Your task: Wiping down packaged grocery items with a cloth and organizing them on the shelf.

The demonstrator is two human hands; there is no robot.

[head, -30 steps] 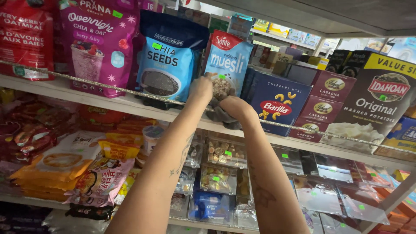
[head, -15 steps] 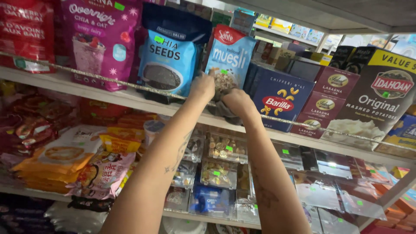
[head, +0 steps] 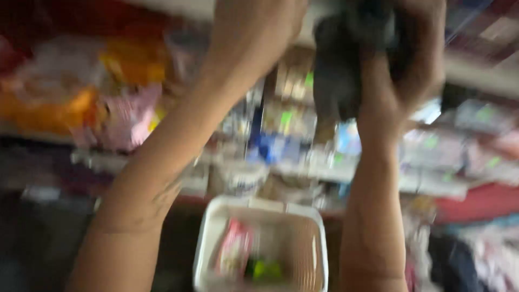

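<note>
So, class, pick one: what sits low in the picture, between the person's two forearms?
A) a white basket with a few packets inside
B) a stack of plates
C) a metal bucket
A: a white basket shows between the forearms, with a pink packet and a green item inside.

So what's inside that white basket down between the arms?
The white basket holds a pink and red packet and something bright green. The picture is blurred, so neither can be told by kind, and anything underneath them is hidden.
</note>
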